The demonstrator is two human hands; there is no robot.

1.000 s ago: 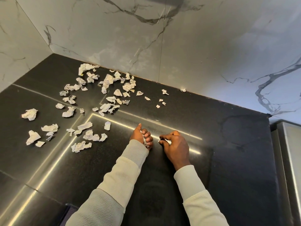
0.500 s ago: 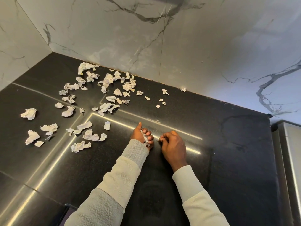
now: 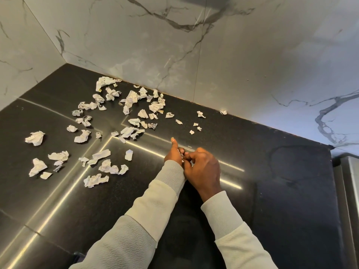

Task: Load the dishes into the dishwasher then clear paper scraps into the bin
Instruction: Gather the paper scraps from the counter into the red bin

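Observation:
Several crumpled white paper scraps (image 3: 130,99) lie scattered over the black countertop (image 3: 272,191), mostly at the left and toward the back corner. A few tiny scraps (image 3: 195,127) sit nearer the wall. My left hand (image 3: 173,154) rests on the counter with the thumb up and its fingers curled round gathered paper scraps, of which only slivers show. My right hand (image 3: 206,168) is pressed against it from the right, its fingertips pinching a small scrap at the left palm. No dishes, dishwasher or bin are in view.
Marble wall panels (image 3: 233,55) close off the counter at the back and left, forming a corner. A steel-coloured edge (image 3: 352,171) stands beyond the counter's right end. Both cream sleeves (image 3: 151,206) reach in from the bottom.
My right hand has moved left with its scrap until it meets my left hand. The left hand has stayed put, and the scattered scraps have not moved.

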